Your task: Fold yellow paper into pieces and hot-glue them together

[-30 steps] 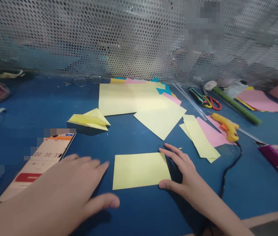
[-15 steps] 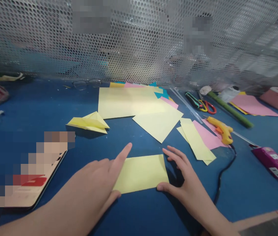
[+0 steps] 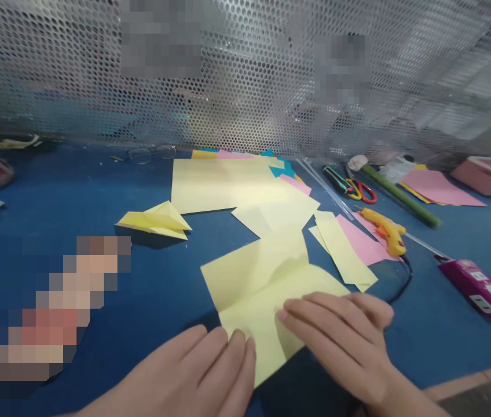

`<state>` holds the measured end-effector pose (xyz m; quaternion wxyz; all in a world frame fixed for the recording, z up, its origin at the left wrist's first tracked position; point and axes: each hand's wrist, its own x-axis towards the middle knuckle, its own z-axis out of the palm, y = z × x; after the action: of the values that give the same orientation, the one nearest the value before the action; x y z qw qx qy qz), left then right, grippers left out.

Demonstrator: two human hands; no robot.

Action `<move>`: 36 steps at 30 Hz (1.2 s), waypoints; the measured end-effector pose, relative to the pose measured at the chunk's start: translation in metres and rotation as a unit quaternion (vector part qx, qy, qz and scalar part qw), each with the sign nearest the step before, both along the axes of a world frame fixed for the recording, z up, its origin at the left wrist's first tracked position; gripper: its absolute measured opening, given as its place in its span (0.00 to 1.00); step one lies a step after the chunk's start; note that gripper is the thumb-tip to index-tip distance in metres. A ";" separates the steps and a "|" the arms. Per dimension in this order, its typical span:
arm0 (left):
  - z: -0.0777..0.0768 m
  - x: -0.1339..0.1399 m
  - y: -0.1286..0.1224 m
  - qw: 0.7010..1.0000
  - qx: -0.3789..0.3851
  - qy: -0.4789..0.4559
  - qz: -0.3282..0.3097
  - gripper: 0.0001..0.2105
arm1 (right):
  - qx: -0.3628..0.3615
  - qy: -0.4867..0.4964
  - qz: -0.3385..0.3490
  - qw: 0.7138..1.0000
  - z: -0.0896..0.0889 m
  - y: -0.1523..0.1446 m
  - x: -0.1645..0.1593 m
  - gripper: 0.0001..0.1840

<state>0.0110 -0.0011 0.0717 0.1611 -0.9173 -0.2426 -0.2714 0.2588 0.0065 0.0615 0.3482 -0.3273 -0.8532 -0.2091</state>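
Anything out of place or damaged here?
The yellow glue gun lies on its side over pink paper, which seems awkward. The pale yellow sheet at the left hand and right hand is creased, no tear visible.

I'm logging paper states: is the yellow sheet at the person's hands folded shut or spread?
Spread, though not flat: the yellow sheet shows two broad panels meeting at a crease.

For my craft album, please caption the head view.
Left hand and right hand at a creased yellow sheet, glue gun nearby.
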 end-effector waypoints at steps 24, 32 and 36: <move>-0.026 0.005 0.038 0.984 -0.156 0.026 0.087 0.19 | -0.478 -0.003 -0.027 0.878 -0.011 0.045 -0.023 0.19; -0.040 0.002 0.014 0.984 -0.107 0.100 0.096 0.20 | -0.553 0.029 -0.171 0.815 -0.011 0.050 -0.025 0.19; -0.045 0.003 0.010 0.980 -0.047 0.154 0.119 0.18 | -0.557 0.041 -0.199 0.805 -0.012 0.049 -0.027 0.21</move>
<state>0.0145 0.0085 0.0266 0.1839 -0.9194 -0.3347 -0.0937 0.2318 0.0555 0.0500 0.0918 -0.6357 -0.7241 0.2514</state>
